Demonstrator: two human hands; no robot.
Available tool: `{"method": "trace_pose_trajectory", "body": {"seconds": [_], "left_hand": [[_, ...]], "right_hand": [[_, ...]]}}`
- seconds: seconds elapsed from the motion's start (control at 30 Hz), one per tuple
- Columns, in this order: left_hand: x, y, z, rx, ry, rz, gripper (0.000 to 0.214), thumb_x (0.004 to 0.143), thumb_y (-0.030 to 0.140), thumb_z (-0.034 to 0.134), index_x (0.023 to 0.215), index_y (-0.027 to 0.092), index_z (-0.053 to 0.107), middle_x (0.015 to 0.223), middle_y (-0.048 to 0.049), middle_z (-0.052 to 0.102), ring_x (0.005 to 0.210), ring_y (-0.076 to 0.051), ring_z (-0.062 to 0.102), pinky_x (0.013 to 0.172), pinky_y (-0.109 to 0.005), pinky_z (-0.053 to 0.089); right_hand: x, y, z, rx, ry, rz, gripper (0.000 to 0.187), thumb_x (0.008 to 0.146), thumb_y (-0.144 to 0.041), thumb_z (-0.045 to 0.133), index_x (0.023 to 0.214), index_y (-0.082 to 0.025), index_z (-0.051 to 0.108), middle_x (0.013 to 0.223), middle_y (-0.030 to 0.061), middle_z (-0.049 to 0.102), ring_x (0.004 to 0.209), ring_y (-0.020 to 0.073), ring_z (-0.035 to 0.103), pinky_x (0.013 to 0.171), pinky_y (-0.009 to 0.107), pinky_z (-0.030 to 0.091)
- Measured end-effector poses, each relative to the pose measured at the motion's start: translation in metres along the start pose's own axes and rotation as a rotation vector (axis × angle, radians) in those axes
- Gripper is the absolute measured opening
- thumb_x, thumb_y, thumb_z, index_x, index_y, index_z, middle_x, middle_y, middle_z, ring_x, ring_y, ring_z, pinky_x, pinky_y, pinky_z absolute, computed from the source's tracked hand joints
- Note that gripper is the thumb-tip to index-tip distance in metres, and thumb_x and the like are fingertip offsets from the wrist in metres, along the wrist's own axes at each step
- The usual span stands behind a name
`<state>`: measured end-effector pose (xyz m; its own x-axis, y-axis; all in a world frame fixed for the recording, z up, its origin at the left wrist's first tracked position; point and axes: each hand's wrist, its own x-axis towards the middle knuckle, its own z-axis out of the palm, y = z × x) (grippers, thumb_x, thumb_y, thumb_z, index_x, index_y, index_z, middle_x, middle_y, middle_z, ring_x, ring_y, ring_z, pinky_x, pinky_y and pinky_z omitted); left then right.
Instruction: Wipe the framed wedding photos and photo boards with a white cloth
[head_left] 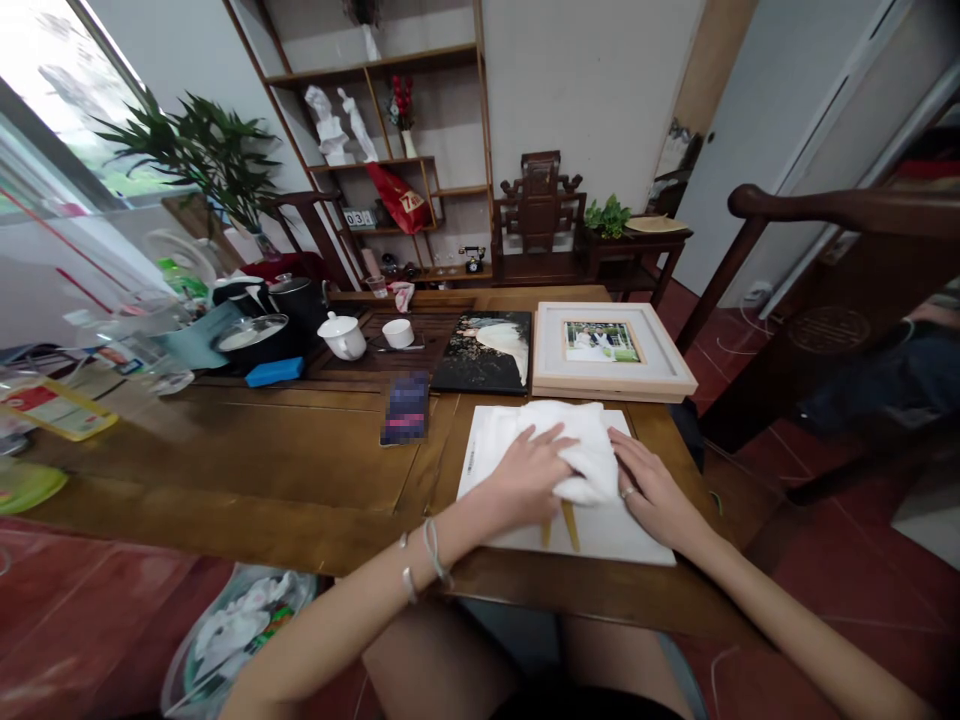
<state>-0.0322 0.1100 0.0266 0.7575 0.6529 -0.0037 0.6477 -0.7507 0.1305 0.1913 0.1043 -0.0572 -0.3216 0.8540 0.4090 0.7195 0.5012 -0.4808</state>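
Observation:
A flat white board (622,540) lies on the table in front of me, with a crumpled white cloth (592,440) on top of it. My left hand (532,470) rests on the cloth, fingers spread and pressing down. At the board's right side, my right hand (654,490) lies with its fingers stretched out, the fingertips beside the cloth's edge; a ring is on one finger. Two narrow gold-coloured strips (570,525) show on the board below the cloth, their upper ends covered. What is under the cloth is hidden.
Behind the board are a light wooden picture frame (664,380) and a dark photo panel (450,370). A phone-like dark item (405,410), a white teapot (343,337), a blue sponge-like block (274,372) and a yellow-liquid bottle (60,408) stand leftward. A bin (184,650) is below.

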Motion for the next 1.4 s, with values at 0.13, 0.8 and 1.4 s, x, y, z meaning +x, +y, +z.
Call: {"method": "trace_pose_trajectory", "body": {"seconds": [0.13, 0.8, 1.4], "left_hand": [[0.039, -0.021, 0.001, -0.035, 0.094, -0.007, 0.037, 0.075, 0.012, 0.050, 0.108, 0.017, 0.063, 0.129, -0.0095, 0.057, 0.127, -0.026, 0.044, 0.106, -0.042, 0.035], [0.051, -0.018, -0.041, 0.019, -0.085, -0.151, 0.028, 0.081, 0.016, 0.047, 0.100, 0.012, 0.068, 0.103, -0.0132, 0.069, 0.097, -0.027, 0.064, 0.082, -0.034, 0.051], [-0.020, -0.062, 0.008, -0.067, 0.112, -0.064, 0.046, 0.077, 0.007, 0.047, 0.119, 0.021, 0.060, 0.141, -0.0065, 0.047, 0.139, -0.027, 0.026, 0.112, -0.053, 0.019]], "right_hand": [[0.003, -0.006, -0.003, -0.018, -0.016, -0.007, 0.037, 0.093, -0.026, 0.036, 0.127, -0.023, 0.049, 0.131, 0.0116, 0.053, 0.126, 0.0281, 0.044, 0.099, 0.048, 0.040], [0.002, -0.006, -0.002, 0.000, -0.011, 0.013, 0.035, 0.092, -0.024, 0.037, 0.124, -0.021, 0.051, 0.132, 0.0122, 0.052, 0.129, 0.0270, 0.042, 0.103, 0.049, 0.036], [0.000, -0.004, 0.000, 0.005, -0.029, 0.041, 0.035, 0.093, -0.028, 0.036, 0.124, -0.020, 0.051, 0.137, 0.0115, 0.050, 0.132, 0.0253, 0.039, 0.107, 0.051, 0.033]]}}
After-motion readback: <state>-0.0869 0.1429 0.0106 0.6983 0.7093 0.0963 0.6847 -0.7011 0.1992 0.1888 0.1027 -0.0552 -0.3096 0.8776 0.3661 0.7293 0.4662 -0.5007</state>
